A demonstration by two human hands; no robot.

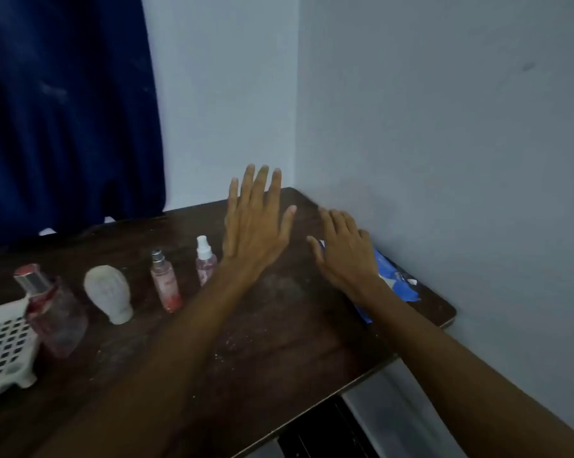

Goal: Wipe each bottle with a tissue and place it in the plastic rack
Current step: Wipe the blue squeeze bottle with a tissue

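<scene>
Here, at the far left, a white plastic rack point(1, 342) with little square holes sits on the dark brown table point(279, 342). Only part of the rack shows. Right by its corner stands a big clear bottle point(53, 312) with a red cap and some red at the bottom. It is out on the table, not in the rack.

Next comes a round white bottle point(109, 294), standing a little apart from the big one. After that is a thin pink bottle point(165, 282) with a silver top. Then there is a small pink spray bottle point(205, 261) with a white top. All four bottles stand up in a loose row on the table. Behind them hangs a dark blue curtain point(64, 110).

Just to the right of the spray bottle is the left hand point(256, 223). Its fingers are straight and spread wide, and it holds nothing. It is up over the back part of the table.

Near it, the right hand point(343, 256) is flat with its fingers a little bent, and it grips nothing. It is over a blue packet point(406, 290) that lies by the table's right edge, close to the grey wall point(444, 127). I cannot tell if the hand touches the packet, and the picture is too blurry to read it.
</scene>
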